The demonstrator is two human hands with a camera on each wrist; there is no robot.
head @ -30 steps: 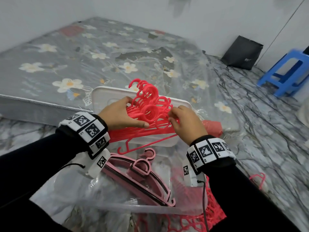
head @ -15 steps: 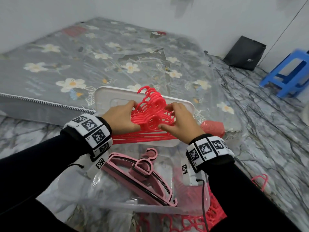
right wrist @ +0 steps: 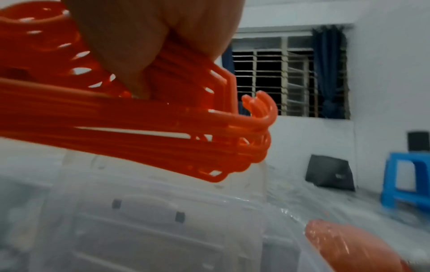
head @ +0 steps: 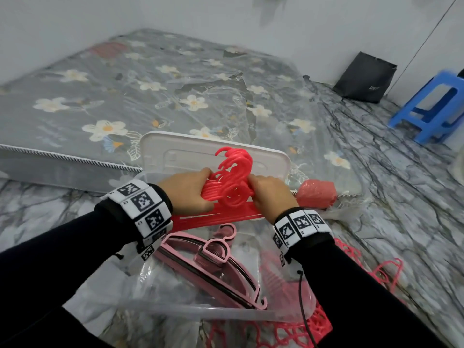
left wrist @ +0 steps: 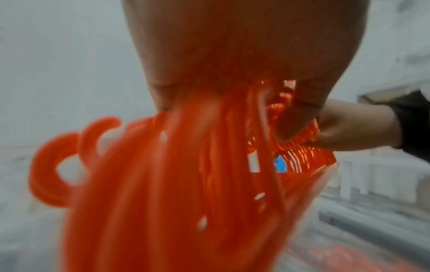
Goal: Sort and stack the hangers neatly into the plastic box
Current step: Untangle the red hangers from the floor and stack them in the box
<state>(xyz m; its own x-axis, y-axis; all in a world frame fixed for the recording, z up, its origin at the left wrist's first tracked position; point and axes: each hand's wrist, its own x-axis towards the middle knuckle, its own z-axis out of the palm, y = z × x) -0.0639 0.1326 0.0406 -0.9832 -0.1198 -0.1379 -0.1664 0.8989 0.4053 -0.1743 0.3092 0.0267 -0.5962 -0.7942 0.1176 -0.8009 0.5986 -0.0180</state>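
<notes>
Now both hands clamp one bunch: left hand (head: 187,190) fingers curled round the red hangers (head: 232,183) on their left side, right hand (head: 270,194) pinching the right side, thumbs on top. A second ago the hooks were fanned and one hanger drooped loose; that's now squared up, hooks nearly aligned. Judgement: the bunch is ready to go down. It's held in the air above the clear plastic box (head: 206,313), which already has pink hangers (head: 213,262) inside. White lid (head: 175,149) stands behind. More red hangers (head: 384,270) lie on the floor, right.
</notes>
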